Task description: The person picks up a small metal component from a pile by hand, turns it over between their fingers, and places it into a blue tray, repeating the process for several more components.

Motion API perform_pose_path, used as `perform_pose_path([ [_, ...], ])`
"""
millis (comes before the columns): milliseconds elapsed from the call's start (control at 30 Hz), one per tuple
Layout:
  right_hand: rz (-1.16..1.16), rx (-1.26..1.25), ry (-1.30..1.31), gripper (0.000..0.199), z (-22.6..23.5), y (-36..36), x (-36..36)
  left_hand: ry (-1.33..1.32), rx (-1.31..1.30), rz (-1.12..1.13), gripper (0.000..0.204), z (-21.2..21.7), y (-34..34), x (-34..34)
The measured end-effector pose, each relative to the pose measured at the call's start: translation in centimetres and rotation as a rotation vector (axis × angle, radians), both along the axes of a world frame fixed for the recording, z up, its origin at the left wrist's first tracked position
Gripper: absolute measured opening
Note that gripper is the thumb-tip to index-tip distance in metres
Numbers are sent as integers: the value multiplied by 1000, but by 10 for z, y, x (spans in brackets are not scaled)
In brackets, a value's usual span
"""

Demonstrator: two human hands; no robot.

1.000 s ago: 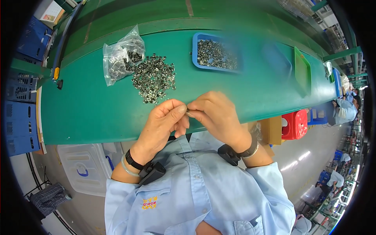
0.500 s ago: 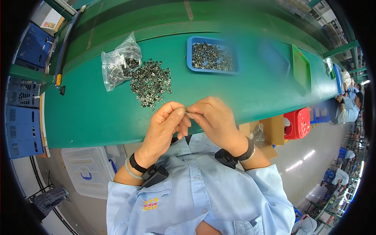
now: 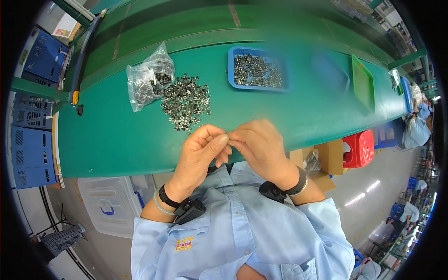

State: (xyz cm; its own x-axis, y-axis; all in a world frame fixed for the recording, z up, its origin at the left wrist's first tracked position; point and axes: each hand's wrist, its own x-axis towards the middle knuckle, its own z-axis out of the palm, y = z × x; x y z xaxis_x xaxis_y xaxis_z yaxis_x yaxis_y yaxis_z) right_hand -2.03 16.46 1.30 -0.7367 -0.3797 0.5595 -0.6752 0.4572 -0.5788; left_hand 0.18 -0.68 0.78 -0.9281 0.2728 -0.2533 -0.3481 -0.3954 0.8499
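Observation:
My left hand [image 3: 198, 156] and my right hand [image 3: 265, 147] meet over the near edge of the green table [image 3: 112, 142]. Thumbs and forefingers of both are closed in a pinch, tip to tip, around a small metal part that the fingertips now almost wholly cover. Just beyond my left hand lies a loose heap of small shiny metal parts [image 3: 185, 103]. A clear plastic bag [image 3: 143, 88] holding more of them leans against the heap's left side. Farther off to the right, a blue tray [image 3: 230, 73] contains many similar parts.
A green tray [image 3: 363, 84] lies at the right of the table, partly blurred. Below the table's edge are a red stool [image 3: 360, 150], an open cardboard box [image 3: 330, 157] and a lidded clear bin [image 3: 107, 205]. Blue crates [image 3: 33, 156] stand at the left.
The whole view has shifted slightly, moving the scene a little right and down. My fingertips have closed farther over the small metal part, which showed between them before.

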Motion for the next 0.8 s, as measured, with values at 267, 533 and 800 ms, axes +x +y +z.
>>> perform_pose_path([
  [267,27,-26,10,18,0,-3,-1,20,54,-33,17,-7,-5,-2],
  [533,1,-4,-68,21,-6,-6,-3,11,-33,-26,18,-11,-8,-6],
  [800,30,-155,-78,14,-12,-4,-4,-30,52,-48,17,5,-9,-6],
])
